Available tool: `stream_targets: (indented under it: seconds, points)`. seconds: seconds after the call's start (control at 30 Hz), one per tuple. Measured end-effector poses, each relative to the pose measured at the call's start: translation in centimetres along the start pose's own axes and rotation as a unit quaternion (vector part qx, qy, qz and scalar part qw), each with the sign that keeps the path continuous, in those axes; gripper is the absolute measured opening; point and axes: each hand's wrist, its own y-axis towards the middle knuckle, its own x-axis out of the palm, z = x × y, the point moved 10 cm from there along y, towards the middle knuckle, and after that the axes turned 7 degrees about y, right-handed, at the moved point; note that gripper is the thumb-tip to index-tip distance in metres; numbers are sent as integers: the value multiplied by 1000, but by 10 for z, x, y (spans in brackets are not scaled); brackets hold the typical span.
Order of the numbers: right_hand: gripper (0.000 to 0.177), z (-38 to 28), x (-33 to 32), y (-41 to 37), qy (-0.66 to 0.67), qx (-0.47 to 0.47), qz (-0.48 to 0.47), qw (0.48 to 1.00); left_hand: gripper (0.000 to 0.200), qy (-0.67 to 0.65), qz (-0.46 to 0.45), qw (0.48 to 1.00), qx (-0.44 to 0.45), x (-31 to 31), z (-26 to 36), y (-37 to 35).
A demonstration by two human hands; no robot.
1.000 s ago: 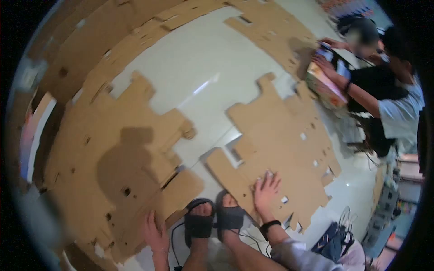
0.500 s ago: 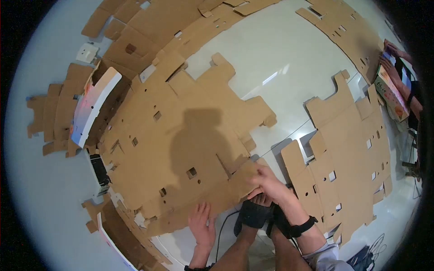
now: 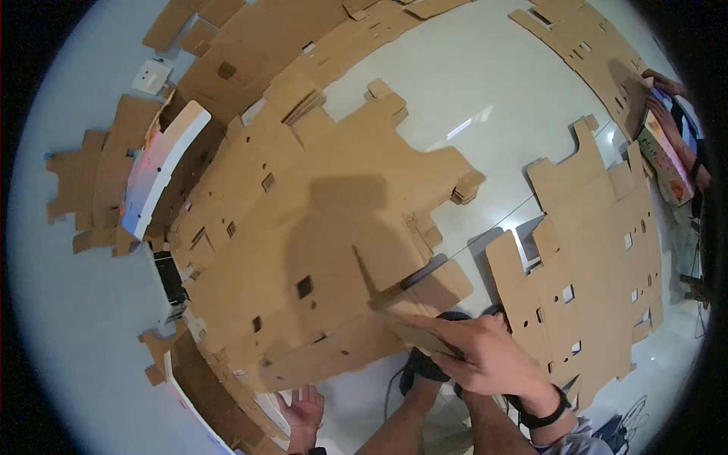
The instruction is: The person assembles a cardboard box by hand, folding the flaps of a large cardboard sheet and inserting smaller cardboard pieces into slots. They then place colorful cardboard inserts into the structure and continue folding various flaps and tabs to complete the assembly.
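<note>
A large flat cardboard sheet (image 3: 364, 159) with small cut-outs and flaps lies in front of me, and a head-shaped shadow falls on it. My right hand (image 3: 481, 353) pinches a cardboard flap at the sheet's near right corner, thumb and fingers on either side, and the corner is raised. Palm up and fingers spread, my left hand (image 3: 303, 409) is just below the sheet's near edge and holds nothing.
Another cut cardboard sheet (image 3: 591, 250) lies on the right. At the far right, a person's hands (image 3: 667, 114) touch a printed box (image 3: 667, 155). A printed curved carton (image 3: 163, 171) stands at the left, near a white socket box (image 3: 152, 76). My feet are below the sheet.
My right hand has moved right and down, lifting the sheet's near corner. My left hand has come off the cardboard, moved down and left, and turned palm up.
</note>
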Motion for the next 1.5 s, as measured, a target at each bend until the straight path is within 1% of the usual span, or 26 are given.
stream_targets:
  seconds: [0.03, 0.13, 0.2, 0.23, 0.27, 0.3, 0.33, 0.37, 0.4, 0.47, 0.57, 0.6, 0.63, 0.7, 0.77, 0.8, 0.83, 0.87, 0.97, 1.17, 1.2, 1.27, 1.37, 1.43, 1.47, 1.5]
  points:
    - [47, -9, -7, -7, 5, -14, -13, 1000, 57, -23, -5, 1000, 13, -2, 5, 1]
    - [41, -47, -27, -43, -21, -195, 1, 981, 55, -71, -5, 997, 41, 3, 13, -4]
    - [24, -62, -55, -74, 99, -349, 157, 918, 56, -20, -26, 998, 49, 26, 15, -17]
    - [15, -58, -67, -94, 159, -355, 238, 890, 57, 5, -37, 998, 52, 32, 15, -17]
    - [14, -51, -78, -116, 215, -363, 316, 850, 54, 74, -127, 987, 71, 30, 15, -6]
    - [18, -20, -89, -145, 277, -302, 420, 809, 52, 139, -212, 962, 102, 27, 15, 2]
    - [23, 14, -95, -178, 343, -243, 514, 748, 50, 105, -243, 960, 91, 56, 9, -1]
    - [24, 63, -102, -208, 385, -210, 557, 705, 48, 70, -270, 957, 78, 85, 3, -5]
    - [28, 111, -108, -239, 425, -181, 598, 655, 47, 68, -232, 968, 69, 103, -2, -7]
    - [36, 184, -135, -283, 465, -188, 557, 662, 45, 66, -156, 984, 52, 130, -13, -11]
    - [39, 206, -139, -268, 524, -159, 626, 555, 43, 284, -91, 945, 137, 130, -6, 23]
    - [39, 214, -140, -258, 523, -153, 659, 519, 44, 349, -98, 916, 169, 156, -10, 17]
    - [40, 238, -147, -261, 494, -170, 671, 526, 44, 411, -104, 883, 202, 189, -15, 11]
    - [41, 225, -143, -250, 250, -46, 729, 635, 46, 523, -91, 794, 295, 227, -19, 3]
    - [32, 232, -129, -236, 114, 113, 704, 691, 49, 616, -46, 673, 407, 245, -16, -3]
    - [38, 231, -124, -217, 103, 76, 637, 760, 53, 630, -78, 622, 458, 263, -25, -23]
    - [44, 210, -120, -201, -43, 92, 585, 805, 56, 640, -111, 567, 507, 288, -38, -51]
    - [50, 191, -111, -181, -188, 106, 515, 830, 59, 645, -144, 508, 552, 307, -51, -73]
    - [56, 198, -89, -155, -287, 144, 402, 857, 68, 712, -316, 333, 531, 324, -118, -81]
    - [49, 230, -98, -172, -129, 156, 449, 870, 73, 766, -243, 206, 559, 328, -162, -66]
    - [49, 223, -99, -169, -206, 159, 420, 869, 72, 768, -237, 196, 561, 326, -163, -64]
    - [52, 224, -106, -175, -155, 155, 429, 876, 69, 769, -223, 182, 571, 323, -159, -60]
    - [59, 208, -111, -185, -161, 152, 408, 886, 56, 677, -312, 281, 604, 314, -137, -77]
    - [64, 179, -108, -187, -159, 159, 366, 903, 46, 689, -314, 301, 580, 322, -122, -96]
    - [66, 161, -109, -188, -168, 156, 384, 895, 41, 696, -314, 311, 566, 326, -112, -109]
    - [62, 154, -111, -188, -176, 147, 369, 901, 40, 711, -319, 299, 551, 336, -105, -120]
